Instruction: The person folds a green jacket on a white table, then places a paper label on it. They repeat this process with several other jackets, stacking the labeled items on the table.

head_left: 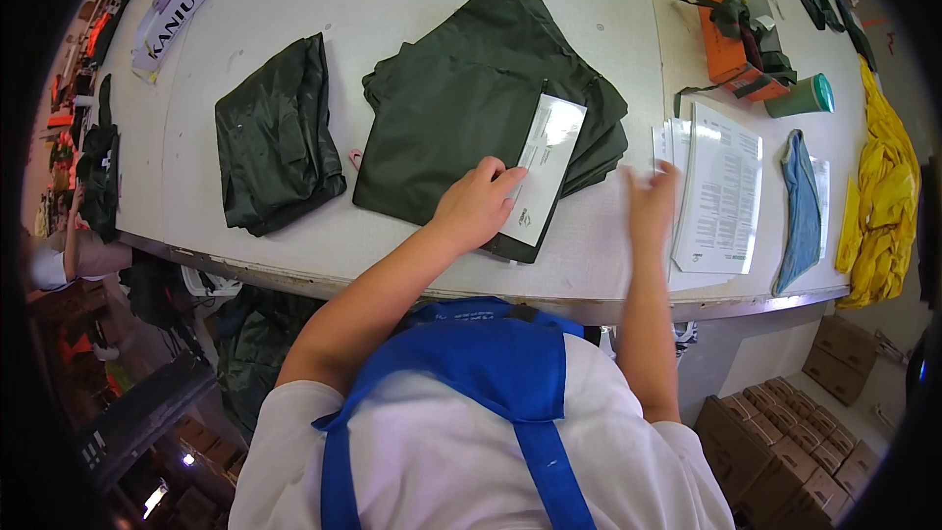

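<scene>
My left hand (479, 204) is on a white printed leaflet (548, 162), its bent fingers closed at the leaflet's left edge. The leaflet lies lengthwise along the right side of a dark green fabric pouch (432, 137). Under and behind this pouch, more dark green pieces (510, 25) are stacked with their corners fanned out. My right hand (652, 198) is held to the right of the stack, near printed sheets (721, 186). Motion smears it, but thumb and fingers look apart and nothing shows in them.
A folded dark green bundle (275, 137) lies at the left, with a white box (172, 15) beyond it. On the right are an orange box (726, 29) of straps, a green cup (800, 96), blue cloth (800, 211) and yellow fabric (880, 196). The table edge (471, 296) curves before me.
</scene>
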Tool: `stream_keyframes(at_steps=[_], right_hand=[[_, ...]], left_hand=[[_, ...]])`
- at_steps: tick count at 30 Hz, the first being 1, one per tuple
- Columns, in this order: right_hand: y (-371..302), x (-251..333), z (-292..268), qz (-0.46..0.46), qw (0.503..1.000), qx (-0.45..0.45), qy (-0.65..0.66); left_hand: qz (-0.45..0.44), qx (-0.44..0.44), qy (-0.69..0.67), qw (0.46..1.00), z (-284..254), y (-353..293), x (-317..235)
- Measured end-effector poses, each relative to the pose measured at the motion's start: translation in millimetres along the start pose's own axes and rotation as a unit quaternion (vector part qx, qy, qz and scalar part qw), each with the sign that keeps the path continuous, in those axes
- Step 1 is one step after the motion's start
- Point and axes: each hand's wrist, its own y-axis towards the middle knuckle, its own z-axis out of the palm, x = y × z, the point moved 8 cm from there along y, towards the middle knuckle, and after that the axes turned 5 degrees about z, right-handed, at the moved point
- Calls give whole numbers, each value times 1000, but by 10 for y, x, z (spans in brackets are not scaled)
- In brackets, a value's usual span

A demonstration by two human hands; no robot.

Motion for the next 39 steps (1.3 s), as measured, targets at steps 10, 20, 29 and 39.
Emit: stream_keyframes(at_steps=[10, 20, 29, 39], right_hand=[[41, -2896, -1313, 368, 903, -220, -13], [-11, -3338, -1242, 348, 874, -227, 251], [25, -2182, -2108, 123, 937, -312, 97], [-8, -622, -1307, 146, 958, 171, 177]], left_hand=[[86, -224, 199, 950, -1007, 277, 132], [153, -311, 366, 864, -2056, 878, 355], [-10, -79, 82, 993, -101, 488, 349], [-73, -197, -58, 976, -620, 534, 368]])
